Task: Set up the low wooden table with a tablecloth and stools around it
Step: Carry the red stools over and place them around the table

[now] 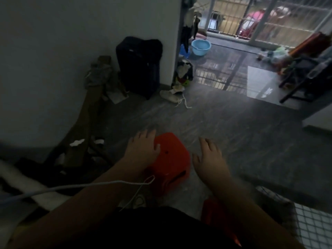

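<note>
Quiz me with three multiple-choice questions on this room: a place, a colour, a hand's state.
1. Where does the black suitcase stand?
A. Against the wall
B. On a shelf
C. Outside the railings

2. What colour is the basin by the doorway?
A. Yellow
B. Light blue
C. Black

3. What is the left hand doing?
A. Gripping a cup
B. Pointing upward
C. Resting on the red stool, fingers straight

Answers: 1 A, it stands upright at the wall's foot; 2 B, it shows pale blue on the floor; 3 C, its palm lies on the stool's top.
</note>
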